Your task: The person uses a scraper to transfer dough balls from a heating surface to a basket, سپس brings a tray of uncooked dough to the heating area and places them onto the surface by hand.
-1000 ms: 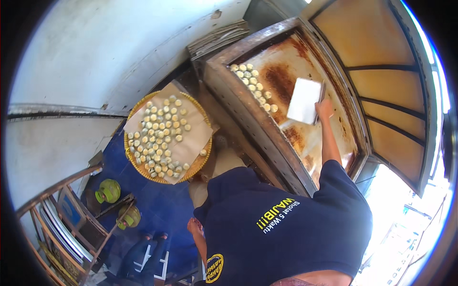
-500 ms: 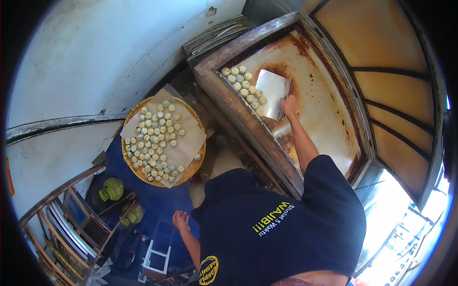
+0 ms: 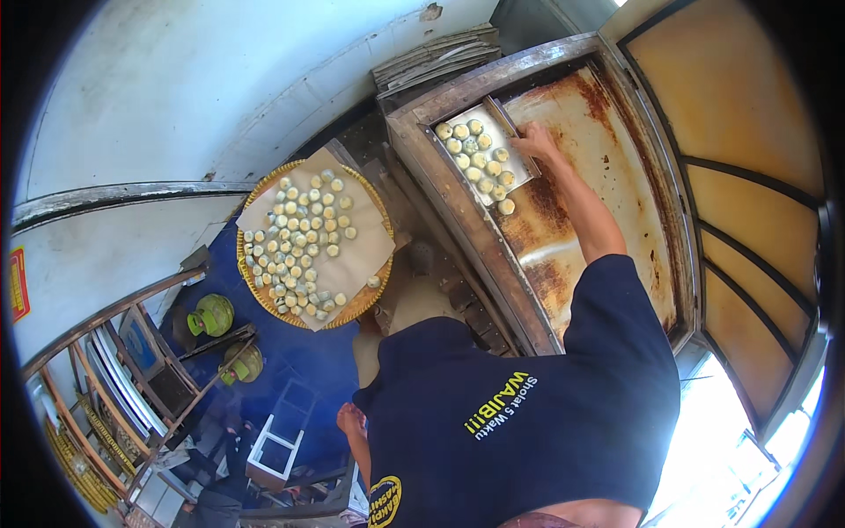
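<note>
My right hand (image 3: pixel 535 141) grips the upright back edge of a flat metal scoop (image 3: pixel 499 136) at the far left corner of the griddle (image 3: pixel 563 110). Several round, pale pastries (image 3: pixel 478 160) with browned tops rest on the scoop's sheet. One more pastry (image 3: pixel 506 207) sits at its near edge; whether it touches the sheet I cannot tell. Low on the left, my left hand (image 3: pixel 352 419) hangs by my side with its fingers curled and nothing visible in them.
Left of the griddle stands a round woven tray (image 3: pixel 352 311) lined with brown paper (image 3: pixel 361 251), holding many pastries. The griddle's raised wooden frame (image 3: pixel 458 207) runs along my front. Two green gas cylinders (image 3: pixel 211 315), a white-framed stool (image 3: pixel 275 449) and a wooden rack (image 3: pixel 97 387) are at lower left.
The scoop has moved to the far left, under the pastries that lay beside it on the griddle. My left hand has drawn in slightly, and the view has shifted.
</note>
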